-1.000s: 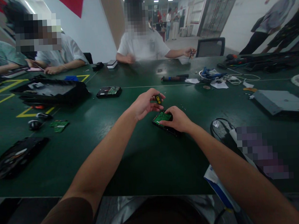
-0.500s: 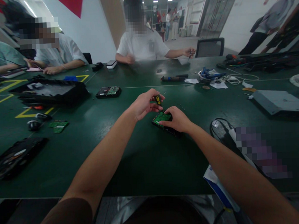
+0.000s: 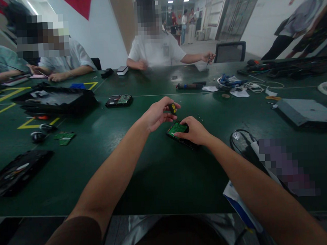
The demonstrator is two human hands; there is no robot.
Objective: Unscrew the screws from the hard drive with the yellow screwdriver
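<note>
My left hand (image 3: 158, 113) is closed around a small screwdriver with a black and yellow handle (image 3: 173, 108), held upright over a hard drive (image 3: 178, 130). The drive lies on the dark green table (image 3: 160, 173) with its green circuit board facing up. My right hand (image 3: 194, 130) rests on the drive's right side, fingers curled over its edge and holding it down. The screwdriver's tip is hidden between my hands.
Another hard drive (image 3: 119, 100) lies further back on the left. A black tray (image 3: 52, 100), loose green boards (image 3: 63, 137) and a dark opened device (image 3: 18, 172) sit to the left. Cables (image 3: 241, 139) and a grey case (image 3: 305, 111) are on the right. People sit across the table.
</note>
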